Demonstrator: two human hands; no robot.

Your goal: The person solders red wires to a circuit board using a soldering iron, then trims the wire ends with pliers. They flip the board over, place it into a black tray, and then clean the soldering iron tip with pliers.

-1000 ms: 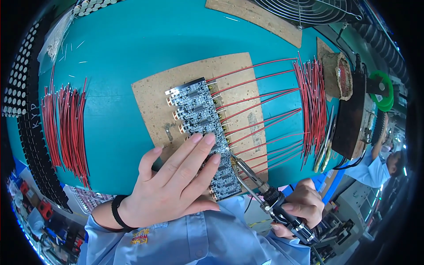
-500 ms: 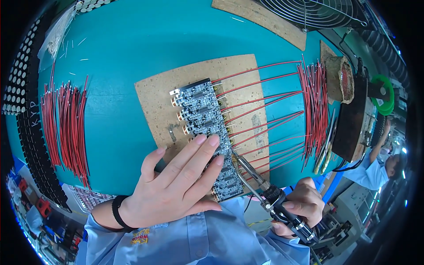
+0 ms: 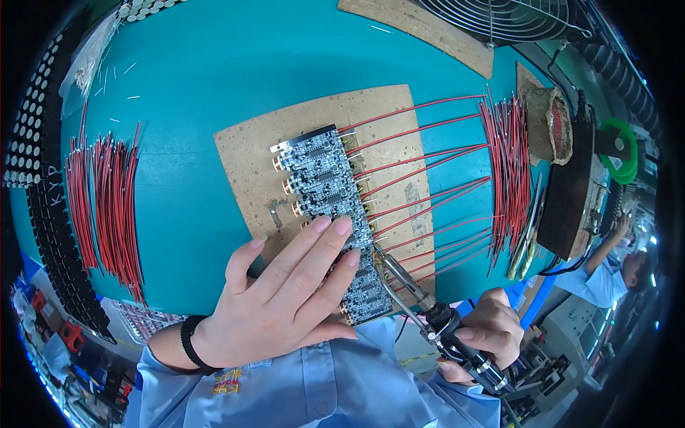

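A long circuit board strip [image 3: 325, 171], packed with small parts, lies slanted on a brown board [image 3: 246, 164]. My left hand [image 3: 285, 296] rests palm down across its lower half, fingers stretched out, covering part of it. In my right hand [image 3: 494, 332] is a black-handled soldering iron [image 3: 451, 335] with a thin metal tube alongside its shaft. The iron's tip touches or nearly touches the strip's right edge, close to my left fingertips. Red wires [image 3: 417, 158] run rightward from that edge. Short bare leads also stick out there.
Bundles of red wires lie at the left [image 3: 114, 207] and right [image 3: 508, 171] of the green mat [image 3: 185, 78]. Tweezers [image 3: 531, 246], a dark metal block [image 3: 567, 200] and a green spool [image 3: 621, 153] stand at right. A fan grille [image 3: 499, 18] is at the back; another person [image 3: 606, 274] sits far right.
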